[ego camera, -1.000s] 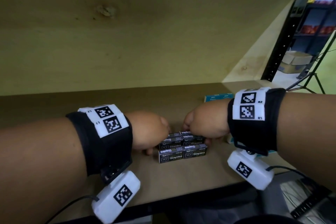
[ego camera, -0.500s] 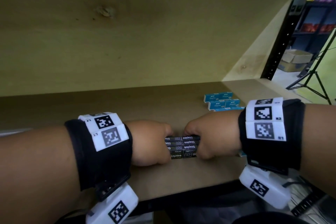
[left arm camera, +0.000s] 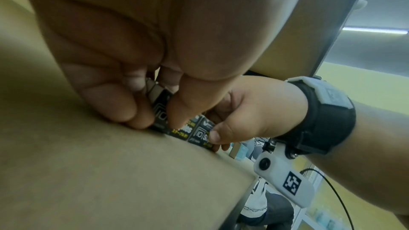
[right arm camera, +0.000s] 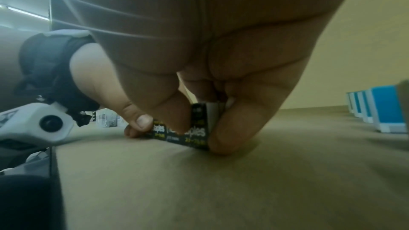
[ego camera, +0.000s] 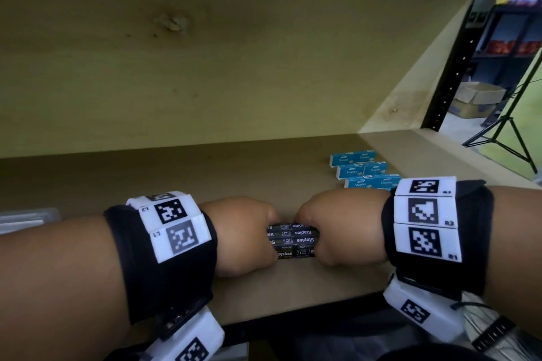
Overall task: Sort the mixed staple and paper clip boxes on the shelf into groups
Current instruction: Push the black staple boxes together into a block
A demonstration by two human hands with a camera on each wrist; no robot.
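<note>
Gripping black staple boxes [ego camera: 293, 240] unchanged; both hands slightly nearer shelf edge [ego camera: 293, 313]

The right hand [right arm camera: 212, 83] reaches down onto the brown wooden shelf board [right arm camera: 243, 190], thumb and fingers pinching the right end of a block of black cardboard staple boxes with white and yellow lettering [right arm camera: 194, 128]. At the block's left end the left hand [right arm camera: 124, 104], wearing a black wrist strap, pinches it too. Well right of the block stands a row of blue-and-white cardboard boxes [right arm camera: 383, 109].
</note>
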